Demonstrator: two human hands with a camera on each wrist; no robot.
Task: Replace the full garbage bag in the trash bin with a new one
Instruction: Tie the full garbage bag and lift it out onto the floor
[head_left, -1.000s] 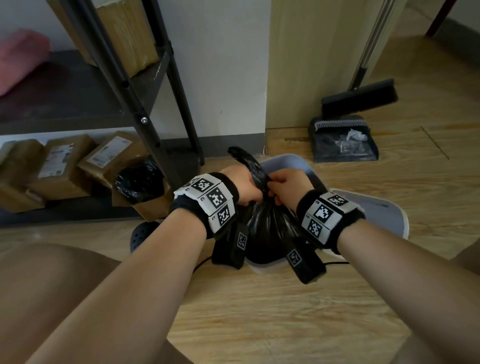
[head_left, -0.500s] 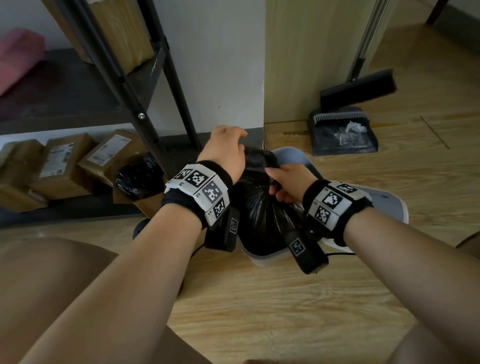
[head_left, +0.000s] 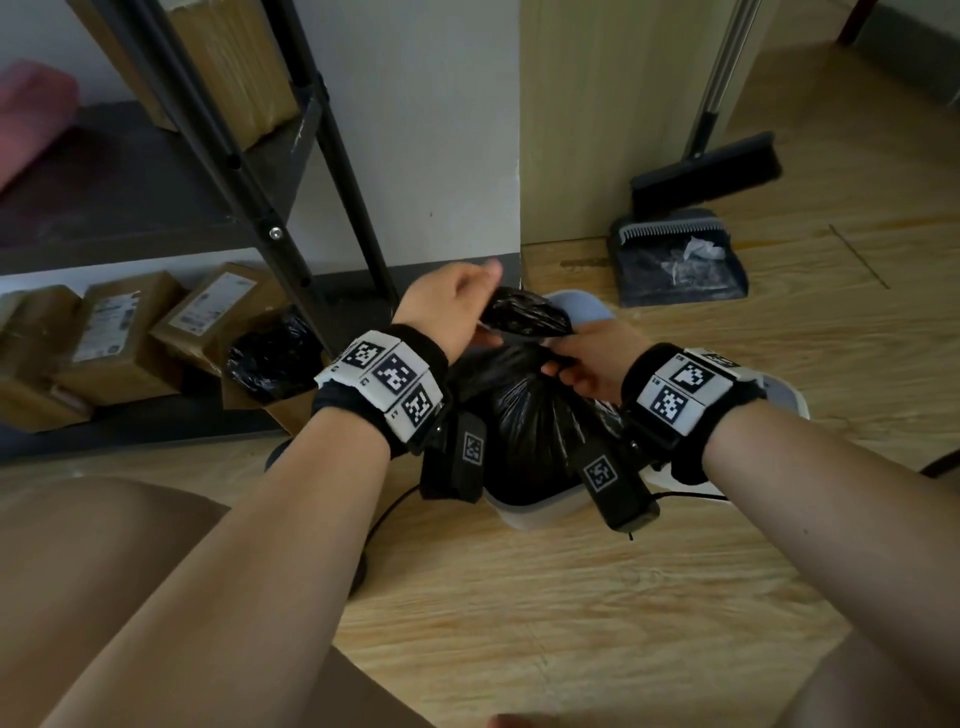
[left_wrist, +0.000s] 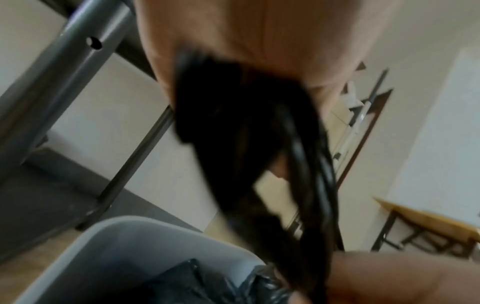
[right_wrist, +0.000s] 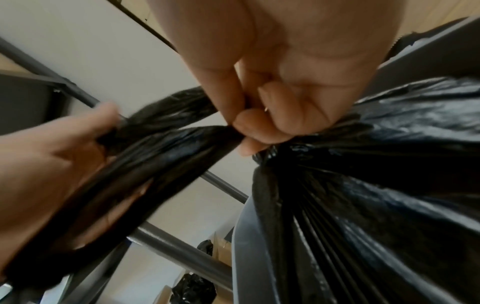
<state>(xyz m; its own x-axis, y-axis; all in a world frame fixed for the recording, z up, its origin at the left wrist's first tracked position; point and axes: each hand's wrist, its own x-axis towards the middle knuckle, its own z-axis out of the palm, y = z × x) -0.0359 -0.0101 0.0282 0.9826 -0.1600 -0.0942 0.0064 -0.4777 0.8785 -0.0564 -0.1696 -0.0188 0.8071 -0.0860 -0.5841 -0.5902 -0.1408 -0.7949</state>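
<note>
Full black garbage bag (head_left: 524, 415) sitting inside the grey trash bin (head_left: 535, 512) on the wood floor (head_left: 519, 597), near the wall. Top of the bag gathered and twisted into a long tail. Right hand (head_left: 592, 364) clenched tight around the bag's neck, just above the bin. Left hand (head_left: 449, 312) curled around the twisted tail, bent over toward the wall. Dark dustpan (head_left: 680, 260) by the wood panel with a bit of white crumpled trash inside, black broom (head_left: 706, 171) standing just behind it. Brown cardboard boxes (head_left: 119, 332) on the floor under the dark metal shelf (head_left: 156, 171), white labels stuck on top, words too small to read. One open box (head_left: 275, 364) at the shelf's leg with crumpled black plastic in it. Black-and-white square code tags on both wristbands.
</note>
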